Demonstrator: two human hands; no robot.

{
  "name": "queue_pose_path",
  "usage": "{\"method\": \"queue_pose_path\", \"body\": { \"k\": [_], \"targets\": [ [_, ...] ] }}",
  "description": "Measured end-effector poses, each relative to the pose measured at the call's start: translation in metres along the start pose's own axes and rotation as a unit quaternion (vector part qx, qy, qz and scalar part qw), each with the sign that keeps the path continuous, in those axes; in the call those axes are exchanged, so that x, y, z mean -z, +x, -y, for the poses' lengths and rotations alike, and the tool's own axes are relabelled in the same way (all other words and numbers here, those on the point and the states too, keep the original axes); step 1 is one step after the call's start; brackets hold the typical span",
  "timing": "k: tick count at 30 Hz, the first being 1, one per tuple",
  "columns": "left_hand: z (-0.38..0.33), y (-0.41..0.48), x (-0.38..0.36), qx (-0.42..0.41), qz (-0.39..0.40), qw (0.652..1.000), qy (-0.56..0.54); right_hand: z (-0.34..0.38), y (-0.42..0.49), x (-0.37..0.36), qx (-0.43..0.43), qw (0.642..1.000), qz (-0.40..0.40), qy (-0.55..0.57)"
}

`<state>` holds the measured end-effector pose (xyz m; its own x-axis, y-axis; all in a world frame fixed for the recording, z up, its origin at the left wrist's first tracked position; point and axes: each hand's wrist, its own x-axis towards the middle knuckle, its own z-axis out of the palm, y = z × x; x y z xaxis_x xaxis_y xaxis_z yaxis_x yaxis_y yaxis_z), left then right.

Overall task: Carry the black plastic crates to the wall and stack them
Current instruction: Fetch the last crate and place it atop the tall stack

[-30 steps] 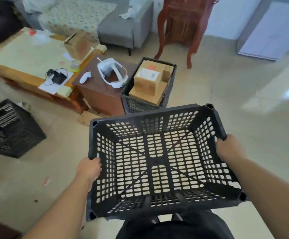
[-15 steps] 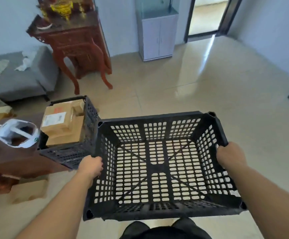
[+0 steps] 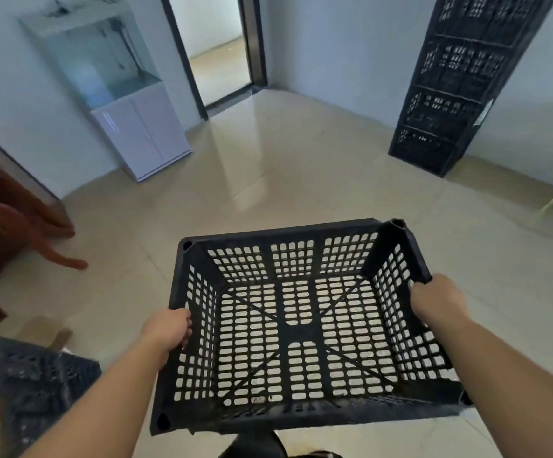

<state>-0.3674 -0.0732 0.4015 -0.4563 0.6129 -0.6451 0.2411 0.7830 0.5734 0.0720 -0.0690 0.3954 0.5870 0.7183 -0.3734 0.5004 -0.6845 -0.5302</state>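
Between the two forearms, in the head view, a black perforated plastic crate (image 3: 296, 328) hangs above the tiled floor (image 3: 268, 193), its open top facing up and its slotted bottom showing pale tile through the holes. The left hand (image 3: 168, 328) is clamped on the crate's left rim, fingers curled over the edge about halfway along that side. The right hand (image 3: 438, 300) is closed around the right rim, nearer the far corner, so the crate sits squarely between both hands and slightly ahead of the body.

Well apart from the carried crate, against the wall at the upper right, stands a tall stack of black crates (image 3: 460, 81), resting on the floor. Farther left an open doorway (image 3: 217, 47) breaks the wall, and beside it a glass aquarium (image 3: 100, 61) sits on a white cabinet (image 3: 144, 140). At the lower left edge another dark crate (image 3: 40, 381) appears, blurred. A reddish wooden furniture leg (image 3: 50, 249) shows at the left.
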Motion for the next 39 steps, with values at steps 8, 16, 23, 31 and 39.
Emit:
{"method": "queue_pose_path", "body": {
  "k": [8, 16, 23, 31, 39],
  "targets": [
    [-0.164, 0.096, -0.092, -0.079, 0.086, 0.989, 0.092, 0.022, 0.104, 0.025, -0.097, 0.992, -0.073, 0.014],
    [-0.333, 0.156, -0.189, -0.152, 0.153, 0.962, 0.168, 0.042, 0.178, 0.052, -0.200, 0.967, -0.143, 0.061],
    [-0.455, 0.175, -0.284, -0.209, 0.193, 0.930, 0.230, 0.050, 0.273, 0.091, -0.249, 0.951, -0.160, 0.093],
    [-0.588, 0.173, -0.390, -0.233, 0.190, 0.925, 0.234, 0.071, 0.419, 0.159, -0.243, 0.950, -0.147, 0.131],
    [-0.704, 0.201, -0.456, -0.222, 0.191, 0.936, 0.196, 0.132, 0.561, 0.218, -0.205, 0.961, -0.153, 0.109]
  ]
}}
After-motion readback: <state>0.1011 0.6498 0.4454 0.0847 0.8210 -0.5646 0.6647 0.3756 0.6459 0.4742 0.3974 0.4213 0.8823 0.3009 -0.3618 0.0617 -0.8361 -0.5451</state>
